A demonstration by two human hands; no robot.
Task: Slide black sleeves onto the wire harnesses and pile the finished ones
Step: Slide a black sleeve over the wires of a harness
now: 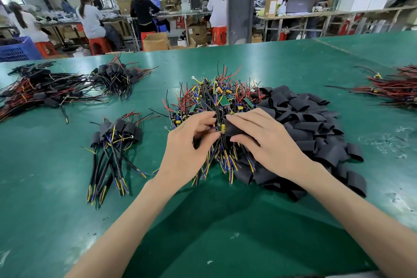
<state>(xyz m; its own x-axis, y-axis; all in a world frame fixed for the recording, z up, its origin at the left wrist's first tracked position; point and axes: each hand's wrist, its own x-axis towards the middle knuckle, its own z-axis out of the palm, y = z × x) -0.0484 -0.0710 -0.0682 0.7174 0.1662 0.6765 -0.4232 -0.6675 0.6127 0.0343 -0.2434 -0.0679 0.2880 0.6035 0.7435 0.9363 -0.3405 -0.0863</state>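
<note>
Above the green desk [45,165] my left hand [191,144] pinches a light, floppy multicoloured wire harness [218,117] near its board, while my right hand [266,142] grips a soft black tubular sleeve [233,130], probably best squeezed open at its mouth.

A green table [270,61] carries a heap of unsleeved wire harnesses [214,97] at its middle, with a pile of black sleeves [311,124] touching it on the right. At near left lies a small sleeved bundle [115,142]. A second sleeved bundle [119,79] lies farther back, a large sleeved pile [38,90] at far left, and red-and-black wires [397,90] at far right.
</note>
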